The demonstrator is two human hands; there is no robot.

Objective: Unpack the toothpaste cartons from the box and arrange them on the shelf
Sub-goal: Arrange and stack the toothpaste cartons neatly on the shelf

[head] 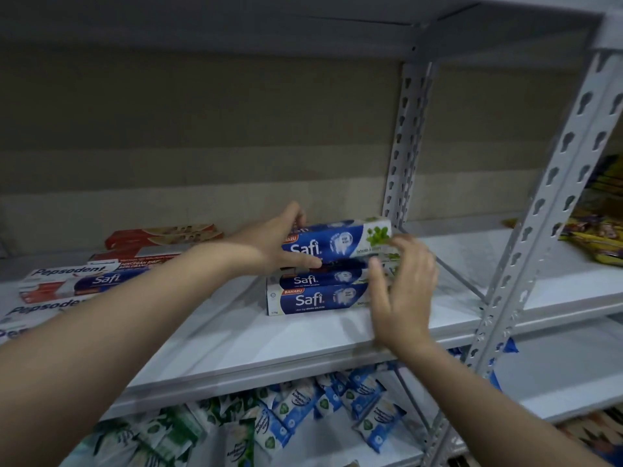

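Left hand (281, 242) gripping the top Safi carton (337, 242) on the stack, right hand (403, 291) spread open, fingers against the carton ends, white shelf (303, 345) underneath.

- The left arm reached in from the lower left, forearm bare, stretched forward and up to the right.
- The left hand (279, 242) lay at the left end of the top Safi carton (337, 242), fingers over its upper edge and thumb along its lower edge, gripping it.
- The right arm came in from the lower right, bare as well.
- The right hand (403, 291) was upright, back toward the camera, fingers straight and slightly spread, fingertips at the carton's right end.
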